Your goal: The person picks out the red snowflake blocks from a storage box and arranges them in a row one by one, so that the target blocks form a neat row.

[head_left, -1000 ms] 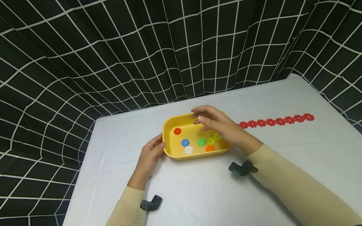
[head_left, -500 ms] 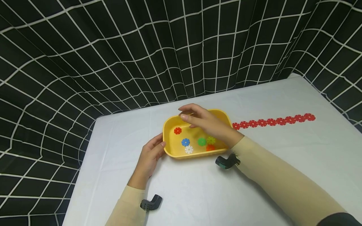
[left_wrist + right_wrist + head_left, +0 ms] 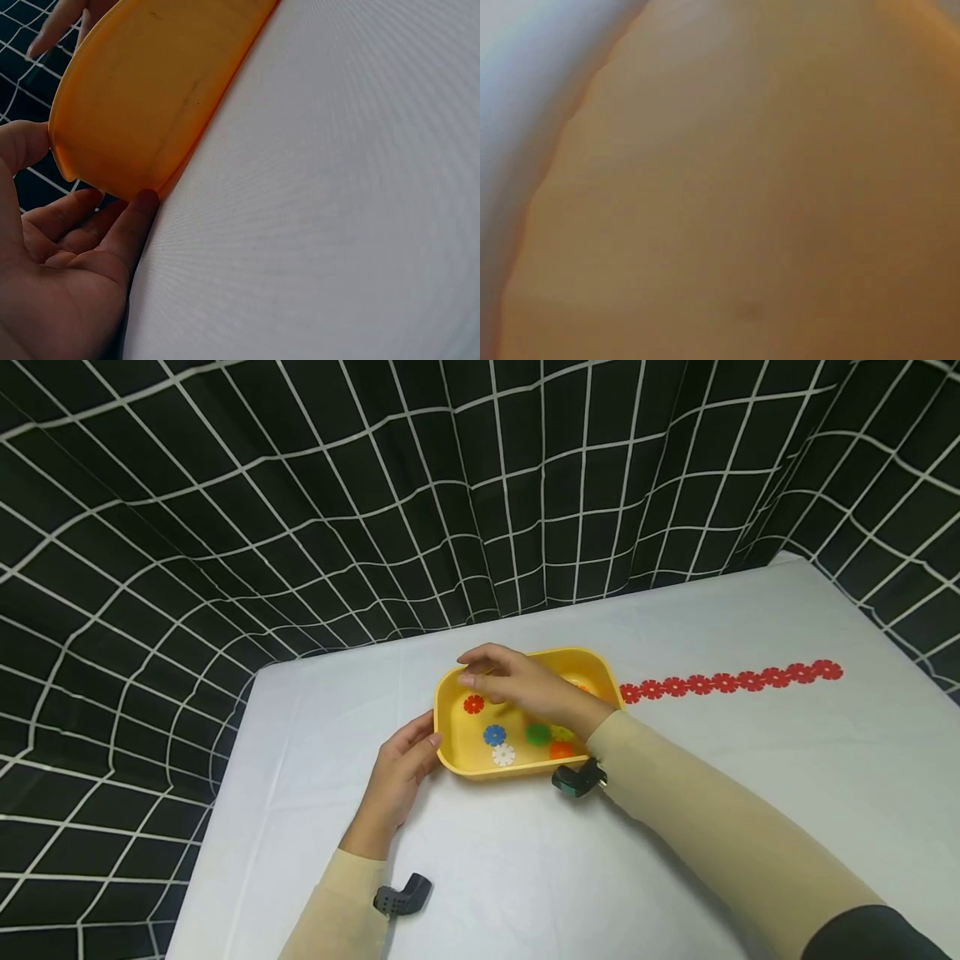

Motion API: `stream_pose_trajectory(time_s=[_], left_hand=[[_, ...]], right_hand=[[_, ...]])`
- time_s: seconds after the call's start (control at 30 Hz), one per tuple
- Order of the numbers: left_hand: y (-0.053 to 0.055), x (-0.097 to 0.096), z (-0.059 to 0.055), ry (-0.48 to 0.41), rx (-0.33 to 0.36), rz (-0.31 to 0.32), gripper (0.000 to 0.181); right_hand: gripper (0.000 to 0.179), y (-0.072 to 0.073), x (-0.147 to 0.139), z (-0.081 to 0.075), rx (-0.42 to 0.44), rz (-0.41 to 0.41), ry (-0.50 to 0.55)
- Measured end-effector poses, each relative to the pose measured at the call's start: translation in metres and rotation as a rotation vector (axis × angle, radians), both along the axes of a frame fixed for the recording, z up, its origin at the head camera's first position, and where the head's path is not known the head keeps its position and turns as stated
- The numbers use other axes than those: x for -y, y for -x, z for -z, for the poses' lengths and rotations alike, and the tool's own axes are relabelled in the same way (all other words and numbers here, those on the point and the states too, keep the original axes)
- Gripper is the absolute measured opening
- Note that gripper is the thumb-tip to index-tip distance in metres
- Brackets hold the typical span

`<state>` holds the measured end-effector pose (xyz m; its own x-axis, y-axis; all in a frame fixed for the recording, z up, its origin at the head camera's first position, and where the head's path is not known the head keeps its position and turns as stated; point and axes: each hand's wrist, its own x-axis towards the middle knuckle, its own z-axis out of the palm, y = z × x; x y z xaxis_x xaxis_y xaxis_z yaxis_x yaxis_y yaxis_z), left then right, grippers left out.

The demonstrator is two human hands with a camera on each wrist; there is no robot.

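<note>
In the head view a yellow plastic bin (image 3: 459, 742) stands on the white-covered table. My left hand (image 3: 397, 772) holds its left end, and in the left wrist view the thumb lies at the rim with fingertips against the outer wall (image 3: 142, 97). Above the bin's far left part is my right hand (image 3: 517, 681), fingers loosely bent, nothing visible in them. Inside lie notched flower-shaped discs: red (image 3: 473, 704), blue (image 3: 494, 735), white (image 3: 504, 755), green (image 3: 537, 734) and orange (image 3: 562, 750). The right forearm hides others. Blurred yellow fills most of the right wrist view.
Right of the bin, a row of joined red flower discs (image 3: 725, 682) stretches over the white cloth (image 3: 465, 868). A black curtain with white grid lines (image 3: 375, 510) hangs behind the table. Black devices sit at the left wrist (image 3: 405, 895) and right wrist (image 3: 579, 778).
My right hand has moved left across the bin, uncovering the near end of the red row and an orange disc at the back. The left hand stays on the bin's left end.
</note>
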<state>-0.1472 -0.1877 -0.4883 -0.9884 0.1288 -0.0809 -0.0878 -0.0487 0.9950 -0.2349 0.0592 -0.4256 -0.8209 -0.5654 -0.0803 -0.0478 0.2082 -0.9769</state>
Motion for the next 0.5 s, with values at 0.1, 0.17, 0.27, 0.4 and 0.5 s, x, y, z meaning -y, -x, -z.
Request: stream_pose_trajectory(time_s=[0.1, 0.17, 0.27, 0.4, 0.5], left_hand=[[0.000, 0.000, 0.000, -0.014, 0.002, 0.007, 0.054], [0.000, 0.000, 0.000, -0.023, 0.001, 0.009, 0.054], [0.000, 0.000, 0.001, -0.035, -0.004, 0.013, 0.054], [0.000, 0.000, 0.001, -0.040, 0.000, 0.013, 0.055], [0.000, 0.000, 0.001, -0.038, 0.000, 0.014, 0.056]], right_hand=[[0.060, 0.004, 0.000, 0.008, 0.027, -0.021, 0.001], [0.058, 0.006, 0.000, 0.012, 0.040, -0.040, -0.002], [0.057, 0.007, 0.001, 0.016, 0.032, -0.064, -0.031], [0.059, 0.007, 0.003, 0.021, -0.024, -0.111, -0.116], [0.059, 0.007, 0.006, 0.025, -0.086, -0.145, -0.194]])
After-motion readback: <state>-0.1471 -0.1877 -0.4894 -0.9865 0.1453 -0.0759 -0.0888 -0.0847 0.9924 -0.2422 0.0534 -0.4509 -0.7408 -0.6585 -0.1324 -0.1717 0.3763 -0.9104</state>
